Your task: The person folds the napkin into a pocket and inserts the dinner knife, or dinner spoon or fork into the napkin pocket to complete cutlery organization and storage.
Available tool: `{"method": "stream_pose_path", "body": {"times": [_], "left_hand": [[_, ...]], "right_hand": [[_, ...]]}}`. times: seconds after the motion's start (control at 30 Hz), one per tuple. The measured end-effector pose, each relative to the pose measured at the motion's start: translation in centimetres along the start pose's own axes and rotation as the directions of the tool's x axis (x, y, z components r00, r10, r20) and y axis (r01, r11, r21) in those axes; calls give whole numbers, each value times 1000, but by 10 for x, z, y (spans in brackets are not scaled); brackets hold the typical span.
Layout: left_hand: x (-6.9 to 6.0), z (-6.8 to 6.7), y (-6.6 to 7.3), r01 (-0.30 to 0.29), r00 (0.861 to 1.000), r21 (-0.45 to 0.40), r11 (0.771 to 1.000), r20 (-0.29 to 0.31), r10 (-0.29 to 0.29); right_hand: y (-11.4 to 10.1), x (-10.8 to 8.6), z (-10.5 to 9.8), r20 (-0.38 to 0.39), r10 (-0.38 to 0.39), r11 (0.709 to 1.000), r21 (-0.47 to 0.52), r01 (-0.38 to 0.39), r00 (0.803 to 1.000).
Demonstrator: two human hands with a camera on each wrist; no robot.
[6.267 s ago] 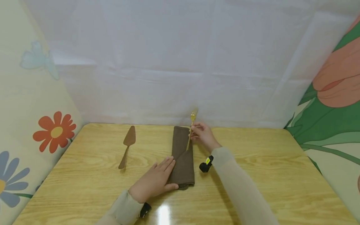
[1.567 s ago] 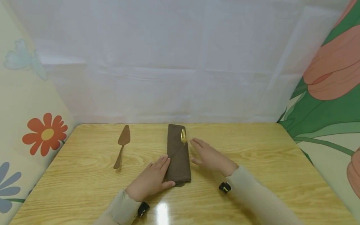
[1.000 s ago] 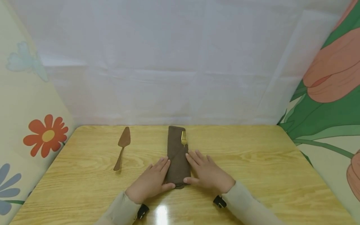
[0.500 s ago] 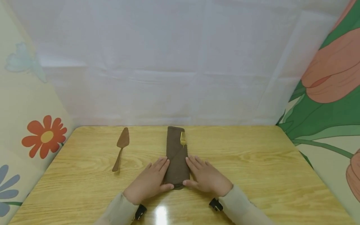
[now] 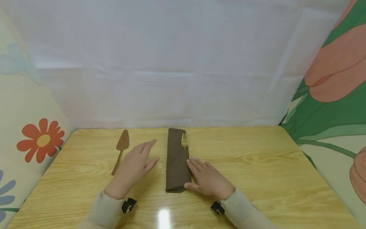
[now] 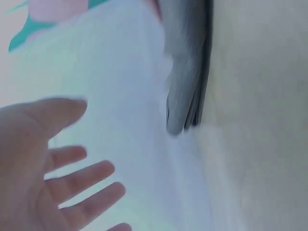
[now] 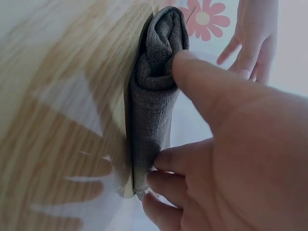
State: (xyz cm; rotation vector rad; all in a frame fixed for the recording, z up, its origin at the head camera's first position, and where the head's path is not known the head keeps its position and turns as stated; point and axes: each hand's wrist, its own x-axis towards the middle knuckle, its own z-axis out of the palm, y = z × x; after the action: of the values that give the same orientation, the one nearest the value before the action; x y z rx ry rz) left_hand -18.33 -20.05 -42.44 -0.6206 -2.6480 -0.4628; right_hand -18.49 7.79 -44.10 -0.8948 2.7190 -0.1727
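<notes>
A folded dark brown cloth napkin [image 5: 176,165] lies lengthwise on the wooden table. Out of its fold, near the far right edge, sticks the head of a gold fork [image 5: 184,140]; the fork's handle is hidden in the cloth. My right hand [image 5: 210,178] rests along the napkin's right edge, thumb and fingertips touching it. Lifted off to the left, my left hand [image 5: 131,168] holds nothing, its fingers extended. Close beside that hand lies a copper-coloured cake server [image 5: 123,141], its handle partly behind the hand. In the left wrist view the napkin [image 6: 185,72] is apart from the fingers.
The wooden table [image 5: 257,165] ends at a white cloth backdrop [image 5: 183,63]. Flower-patterned panels [image 5: 43,140] stand at the left and right sides.
Earlier my right hand slid the gold fork into the napkin's fold, then settled on the right edge. In the last half second my left hand has left the napkin, moving left toward the cake server.
</notes>
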Motion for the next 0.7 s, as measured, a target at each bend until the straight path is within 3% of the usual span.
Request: {"method": "stream_pose_path", "body": {"times": [0.1,0.2,0.3,0.43,0.53,0.7], "left_hand": [[0,-15,-17,130,991,-77,988,19,-129],[-1,-29,-37,269,963,-159,950,67,-261],[-5,-36,-56,357,934,-226,906,76,-349],[-12,-36,-78,447,895,-290,846,134,-426],[-18,-33,-92,518,855,-318,794,223,-469],[-26,-29,-111,598,796,-309,739,332,-506]], "right_hand": [[1,1,0,-4,-17,1000,-16,17,1000],[2,1,0,-18,-31,999,-39,30,999],[5,2,-1,-34,-48,998,-50,46,998],[6,3,-1,-31,-61,997,-48,60,998],[6,3,-1,-24,-64,997,-46,63,998],[7,4,-1,-35,-74,996,-42,72,997]]}}
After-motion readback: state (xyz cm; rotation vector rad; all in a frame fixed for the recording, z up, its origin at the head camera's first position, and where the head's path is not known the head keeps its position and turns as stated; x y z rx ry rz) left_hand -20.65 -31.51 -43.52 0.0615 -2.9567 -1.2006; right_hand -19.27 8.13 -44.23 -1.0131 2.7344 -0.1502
